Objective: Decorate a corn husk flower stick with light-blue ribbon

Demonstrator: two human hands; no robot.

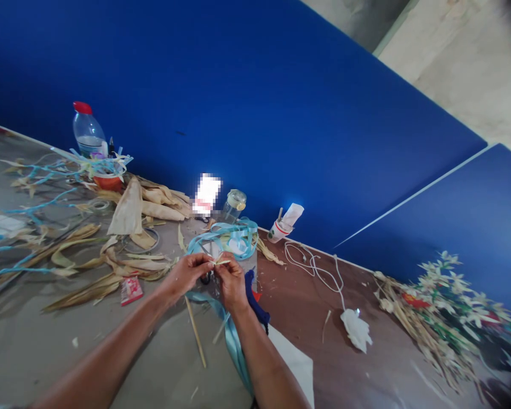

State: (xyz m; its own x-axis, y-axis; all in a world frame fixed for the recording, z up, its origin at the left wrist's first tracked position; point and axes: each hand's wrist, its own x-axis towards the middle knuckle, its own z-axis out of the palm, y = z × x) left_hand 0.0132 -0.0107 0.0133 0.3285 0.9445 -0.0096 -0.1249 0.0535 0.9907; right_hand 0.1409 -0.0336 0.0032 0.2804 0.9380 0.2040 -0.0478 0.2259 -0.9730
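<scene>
Between my two hands is a small pale strip of husk [218, 262], pinched at both ends by the fingertips. My left hand [190, 272] has thumb and fingers closed on its left end. My right hand [232, 282] is closed on the other end, close beside the left. Just behind them lies a loose coil of light-blue ribbon [243, 227]; more ribbon [235, 341] runs down beside my right forearm. A dark-handled tool under the hands is mostly hidden. A thin stick [196, 329] lies below my left hand.
Dried corn husks [125, 210] spread leftward, near a red packet [131, 289] and a red-capped bottle [88, 130]. Behind stand a lit phone [206, 193], glass jar [234, 205] and paper cup [277, 231]. White cable [315, 266] and husk flowers [455, 289] lie right. A blue partition [247, 102] backs the table.
</scene>
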